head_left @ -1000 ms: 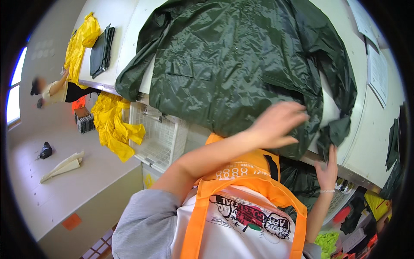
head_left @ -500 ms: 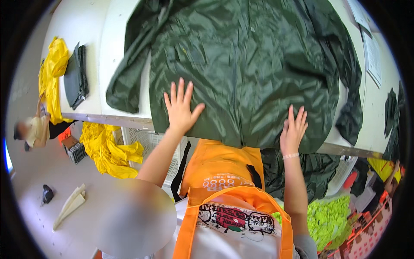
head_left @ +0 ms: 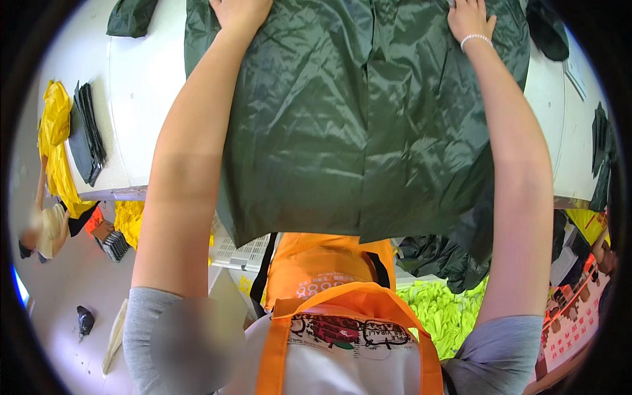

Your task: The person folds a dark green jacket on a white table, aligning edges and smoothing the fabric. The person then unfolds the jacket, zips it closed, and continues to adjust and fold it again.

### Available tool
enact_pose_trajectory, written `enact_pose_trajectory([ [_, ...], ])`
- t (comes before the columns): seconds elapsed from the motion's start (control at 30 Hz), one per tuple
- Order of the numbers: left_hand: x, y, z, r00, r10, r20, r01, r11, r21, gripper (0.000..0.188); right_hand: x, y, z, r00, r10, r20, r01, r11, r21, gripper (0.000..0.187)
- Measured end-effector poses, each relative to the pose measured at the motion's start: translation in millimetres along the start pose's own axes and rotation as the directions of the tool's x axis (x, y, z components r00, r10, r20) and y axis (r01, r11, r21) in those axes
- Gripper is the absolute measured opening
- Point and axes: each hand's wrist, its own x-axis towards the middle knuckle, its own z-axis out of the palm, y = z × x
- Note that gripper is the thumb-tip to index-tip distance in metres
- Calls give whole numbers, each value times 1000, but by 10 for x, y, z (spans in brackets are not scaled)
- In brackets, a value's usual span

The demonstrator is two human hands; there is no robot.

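A dark green jacket (head_left: 299,141) of shiny thin cloth lies spread on the white table, its hem hanging over the near edge. A front seam runs down its middle. My left hand (head_left: 240,12) rests on the left side of the cloth, with most of its fingers cut off by the picture's top edge. Over on the right side, my right hand (head_left: 469,20) lies flat on the jacket, fingers apart, a pale beaded bracelet at the wrist. Both arms stretch far forward. One sleeve end (head_left: 131,16) shows at upper left, another dark one (head_left: 548,33) at upper right.
On the white table (head_left: 131,118), folded dark garments (head_left: 87,135) and yellow cloth (head_left: 56,131) lie at left. A person (head_left: 51,227) is beyond them. Below the near edge are a white plastic crate (head_left: 243,253), dark cloth (head_left: 441,257) and a bright lime-green heap (head_left: 447,309).
Both hands have slid forward over the jacket, away from the hem, toward the picture's top. The sleeve ends now appear higher, and the hem hangs lower over the table edge.
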Motion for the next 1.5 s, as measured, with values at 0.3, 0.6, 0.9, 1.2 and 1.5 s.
enact_pose_trajectory([
  [0.3, -1689, 1152, -657, 842, 473, 258, -358, 849, -389, 75, -1679, 76, -543, 974, -225, -2, 212, 913, 348, 34],
  [0.6, -1747, 1273, -890, 932, 357, 59, -305, 863, -403, 62, -2450, 254, -1460, 960, -122, 251, -156, 514, 844, 22],
  [0.9, -3986, 1741, -1721, 184, -216, 959, 937, -257, -238, 21, -4041, 681, -1533, 809, -44, 586, -565, 219, 796, 16],
  [1.2, -3795, 1996, -1903, 346, -302, 888, 846, -310, -434, 24, -3902, -171, -1667, 907, -400, 130, 32, 375, 926, 24],
  [1.5, -3226, 2053, -2428, 885, -213, 413, 464, 343, -817, 18, -3570, -4, -1922, 808, -294, 510, -556, -98, 825, 13],
])
